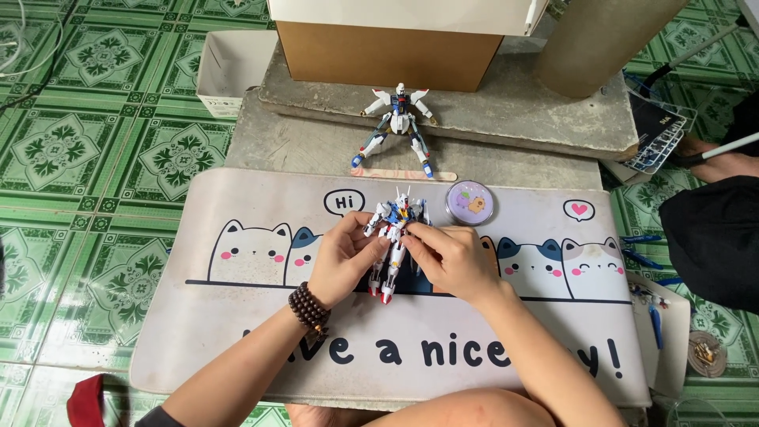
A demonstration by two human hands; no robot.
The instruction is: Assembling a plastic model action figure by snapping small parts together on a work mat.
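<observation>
Robot model kit figure (393, 241) at frame centre, lifted just above the cat-print mat (237, 316) | our left hand (341, 257) pinches its arm side to steady it | our right hand (452, 257), fingers closed on its torso, likely works a joint | second figure (398, 126) stands upper centre, apart.

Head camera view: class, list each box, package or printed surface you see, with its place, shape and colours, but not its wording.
Brown cardboard box: top centre, rectangular, white lid.
White open carton: top left, on the floor.
Round lilac tin: on the mat, cartoon print.
Cream desk mat: under both hands, cartoon cats, dark lettering.
</observation>
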